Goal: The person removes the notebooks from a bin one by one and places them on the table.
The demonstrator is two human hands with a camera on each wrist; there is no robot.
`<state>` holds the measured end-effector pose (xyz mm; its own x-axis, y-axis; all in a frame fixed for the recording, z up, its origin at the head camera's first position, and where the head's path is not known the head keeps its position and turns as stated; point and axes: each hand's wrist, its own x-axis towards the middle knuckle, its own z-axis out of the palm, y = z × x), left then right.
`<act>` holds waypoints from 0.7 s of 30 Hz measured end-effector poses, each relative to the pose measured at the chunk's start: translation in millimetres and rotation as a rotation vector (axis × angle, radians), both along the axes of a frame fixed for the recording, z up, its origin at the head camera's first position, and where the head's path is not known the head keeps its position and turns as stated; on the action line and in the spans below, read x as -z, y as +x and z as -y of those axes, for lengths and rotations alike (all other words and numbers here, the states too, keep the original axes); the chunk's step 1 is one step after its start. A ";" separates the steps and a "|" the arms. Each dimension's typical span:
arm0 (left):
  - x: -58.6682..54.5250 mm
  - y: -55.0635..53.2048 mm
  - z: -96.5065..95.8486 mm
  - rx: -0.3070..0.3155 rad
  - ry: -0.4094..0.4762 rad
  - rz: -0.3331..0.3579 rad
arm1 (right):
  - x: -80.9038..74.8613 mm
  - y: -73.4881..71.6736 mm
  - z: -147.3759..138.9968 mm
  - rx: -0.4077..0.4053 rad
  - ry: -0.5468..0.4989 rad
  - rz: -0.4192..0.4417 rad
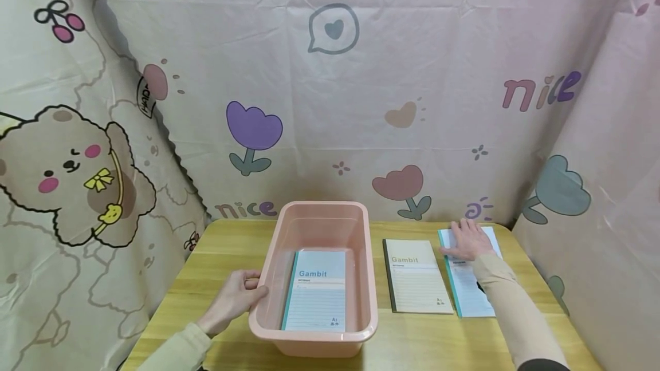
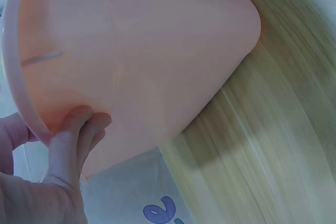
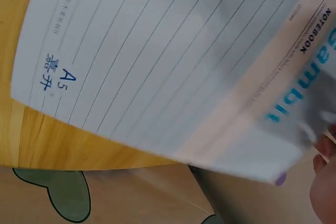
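My left hand (image 1: 232, 296) grips the left rim of a pink plastic tub (image 1: 317, 349), its thumb over the rim and fingers along the outer wall, as the left wrist view also shows. Inside the tub lies a light blue notebook (image 1: 314, 296) marked Gambit, with a teal spine. On the right of the table, my right hand (image 1: 468, 240) rests on the upper part of another light blue notebook (image 1: 470, 293), fingers spread toward its top edge and thumb near its spine. In the right wrist view only part of that hand (image 3: 325, 182) shows at the edge.
A cream notebook (image 1: 417, 279) with a black spine lies between the tub and the right-hand blue notebook. All stand on a wooden table (image 1: 227, 245). Patterned cloth (image 1: 330, 102) hangs behind the table and along both sides.
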<state>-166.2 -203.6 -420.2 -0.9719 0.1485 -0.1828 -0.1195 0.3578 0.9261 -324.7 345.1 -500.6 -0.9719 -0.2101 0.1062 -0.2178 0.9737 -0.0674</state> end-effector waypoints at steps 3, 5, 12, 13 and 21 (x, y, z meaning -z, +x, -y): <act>0.4 0.3 0.3 0.007 0.002 -0.006 | 0.5 -0.1 3.0 0.002 -0.004 -0.017; 0.8 0.0 0.5 0.012 0.004 -0.008 | -0.3 0.2 5.5 0.011 -0.001 -0.019; 0.5 -0.4 1.8 0.028 0.002 -0.010 | -5.0 2.0 19.9 0.033 0.053 -0.019; 0.2 -0.4 1.6 0.029 0.003 -0.010 | -7.0 2.1 23.8 0.030 0.055 -0.024; -1.5 0.8 0.1 0.010 -0.006 -0.006 | -37.1 10.1 69.3 0.013 0.066 0.021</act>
